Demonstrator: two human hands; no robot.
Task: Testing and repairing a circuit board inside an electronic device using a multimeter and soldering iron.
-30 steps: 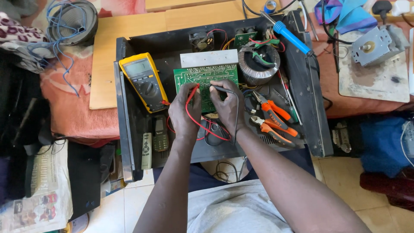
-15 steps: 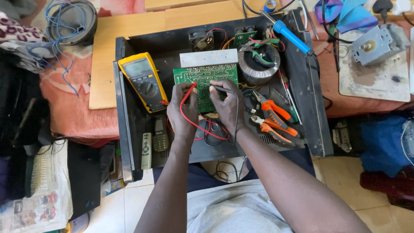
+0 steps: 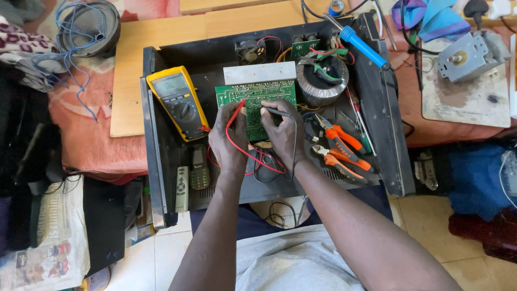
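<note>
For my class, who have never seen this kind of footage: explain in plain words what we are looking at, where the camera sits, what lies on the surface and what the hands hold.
There is one picture, taken by a camera worn on a person's head, looking down at their own two bare hands. No robot is involved.

An opened black case lies on a work surface. Inside it are a green circuit board, a round wound coil and orange-handled pliers. A yellow multimeter rests at the case's left, with two small handsets below it. A blue-handled screwdriver lies on the far right edge.

The left hand holds a red probe and the right hand a black probe, both tips at the board. Their leads loop beneath the hands.
</note>
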